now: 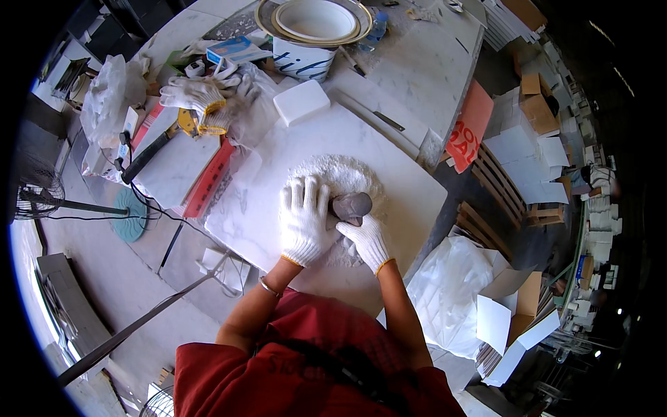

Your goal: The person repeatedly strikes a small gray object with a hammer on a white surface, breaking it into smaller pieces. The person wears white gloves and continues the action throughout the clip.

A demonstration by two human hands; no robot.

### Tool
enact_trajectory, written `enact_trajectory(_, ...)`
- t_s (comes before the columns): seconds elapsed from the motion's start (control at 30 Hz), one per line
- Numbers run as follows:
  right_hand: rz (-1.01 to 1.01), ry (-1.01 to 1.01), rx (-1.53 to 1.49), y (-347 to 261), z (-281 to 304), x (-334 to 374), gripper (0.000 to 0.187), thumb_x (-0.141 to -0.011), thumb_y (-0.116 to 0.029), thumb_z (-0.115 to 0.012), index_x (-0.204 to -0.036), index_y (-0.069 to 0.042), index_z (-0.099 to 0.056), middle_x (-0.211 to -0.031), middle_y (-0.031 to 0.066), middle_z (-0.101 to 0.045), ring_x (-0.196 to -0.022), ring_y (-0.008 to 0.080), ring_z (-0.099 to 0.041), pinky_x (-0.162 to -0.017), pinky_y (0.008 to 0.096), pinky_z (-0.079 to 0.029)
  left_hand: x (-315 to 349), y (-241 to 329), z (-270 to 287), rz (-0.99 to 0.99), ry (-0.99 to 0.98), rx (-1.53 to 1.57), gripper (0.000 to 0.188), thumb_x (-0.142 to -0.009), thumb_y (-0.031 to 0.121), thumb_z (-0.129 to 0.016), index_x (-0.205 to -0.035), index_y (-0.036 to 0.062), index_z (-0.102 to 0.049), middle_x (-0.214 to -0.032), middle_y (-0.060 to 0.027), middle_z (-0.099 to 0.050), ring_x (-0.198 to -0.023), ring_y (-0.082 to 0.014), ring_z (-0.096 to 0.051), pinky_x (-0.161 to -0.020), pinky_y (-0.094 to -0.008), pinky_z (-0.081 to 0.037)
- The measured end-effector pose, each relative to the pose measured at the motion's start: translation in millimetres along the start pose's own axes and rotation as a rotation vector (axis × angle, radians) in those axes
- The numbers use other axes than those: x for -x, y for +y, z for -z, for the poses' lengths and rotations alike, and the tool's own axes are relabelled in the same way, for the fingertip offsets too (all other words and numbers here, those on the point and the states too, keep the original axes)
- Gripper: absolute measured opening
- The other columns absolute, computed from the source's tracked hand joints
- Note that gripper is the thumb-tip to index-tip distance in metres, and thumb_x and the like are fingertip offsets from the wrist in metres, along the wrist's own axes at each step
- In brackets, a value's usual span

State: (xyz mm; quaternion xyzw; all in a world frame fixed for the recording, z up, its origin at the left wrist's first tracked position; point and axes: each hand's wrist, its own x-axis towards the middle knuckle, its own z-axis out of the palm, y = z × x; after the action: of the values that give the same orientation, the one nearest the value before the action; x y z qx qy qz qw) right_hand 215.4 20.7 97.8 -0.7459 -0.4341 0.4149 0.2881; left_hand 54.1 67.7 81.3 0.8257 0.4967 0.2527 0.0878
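My left hand [303,222], in a white knit glove with a yellow cuff, lies flat with its fingers stretched out at the edge of a heap of white powder [340,170]. In my right hand [372,243], gloved the same way, is a dark brown tool with a rounded end [353,206]. Its lower part is hidden, so its exact kind does not show. Both hands are over a pale marble slab [410,191], with more powder scattered around them. Whatever lies under my left palm cannot be seen.
Beyond the powder are a white block [301,103] and a white bucket [299,59]. Spare gloves [191,94] and a corded black-and-yellow power tool [149,154] lie at the left. Off the slab's right side stand a plastic bag [451,288] and an open carton [524,306].
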Motion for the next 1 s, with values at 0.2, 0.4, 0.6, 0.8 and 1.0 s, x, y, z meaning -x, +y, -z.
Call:
enact_trajectory(0.2,-0.199,-0.086,-0.359,-45.1,35.5,26.7,0.031,-0.092,-0.016,-0.082,-0.116,-0.002,-0.069,-0.072,0.0052,-0.068,-0.052,0.0113,-0.060,-0.046,0.0287,-0.049,3.2,1.8,-4.2,0.000,0.007,0.027,0.076,-0.073,0.048,-0.083,-0.128,-0.0006,-0.062,-0.138,-0.0230,-0.051,-0.130,-0.0454,-0.047,-0.108,-0.0609,-0.037)
enact_trajectory(0.4,-0.127,-0.090,-0.101,-5.4,14.9,20.7,0.026,-0.093,-0.019,-0.081,-0.110,-0.002,-0.072,-0.073,0.0057,-0.070,-0.055,0.0119,-0.062,-0.050,0.0282,-0.049,-2.0,1.8,-3.3,-0.012,-0.023,0.020,0.077,-0.066,0.039,-0.084,-0.127,-0.0008,-0.062,-0.135,-0.0233,-0.052,-0.128,-0.0459,-0.048,-0.106,-0.0595,-0.038)
enact_trajectory(0.6,-0.315,-0.145,-0.202,-26.3,15.8,7.7,0.034,-0.090,-0.020,-0.084,-0.114,-0.001,-0.071,-0.078,0.0060,-0.072,-0.060,0.0142,-0.066,-0.053,0.0310,-0.053,3.7,0.8,-3.7,0.004,0.008,0.033,0.081,-0.066,0.042,-0.084,-0.130,-0.0015,-0.062,-0.138,-0.0236,-0.052,-0.129,-0.0461,-0.047,-0.108,-0.0602,-0.038)
enact_trajectory(0.8,-0.218,-0.086,-0.396,-61.0,40.9,44.7,0.029,-0.092,-0.014,-0.081,-0.115,0.001,-0.070,-0.084,0.0065,-0.073,-0.063,0.0106,-0.065,-0.052,0.0276,-0.052,4.4,-0.6,-3.5,0.005,-0.020,0.023,0.082,-0.067,0.047,-0.084,-0.129,-0.0026,-0.061,-0.137,-0.0230,-0.052,-0.128,-0.0446,-0.048,-0.106,-0.0600,-0.038)
enact_trajectory(1.0,0.115,-0.003,0.350,15.6,0.5,5.1,0.033,-0.090,-0.025,-0.082,-0.111,-0.004,-0.069,-0.080,0.0081,-0.071,-0.057,0.0136,-0.063,-0.049,0.0311,-0.050,0.2,-2.1,-6.1,-0.003,-0.007,-0.006,0.077,-0.068,0.047,-0.083,-0.124,-0.0012,-0.061,-0.133,-0.0215,-0.053,-0.126,-0.0433,-0.049,-0.104,-0.0590,-0.039)
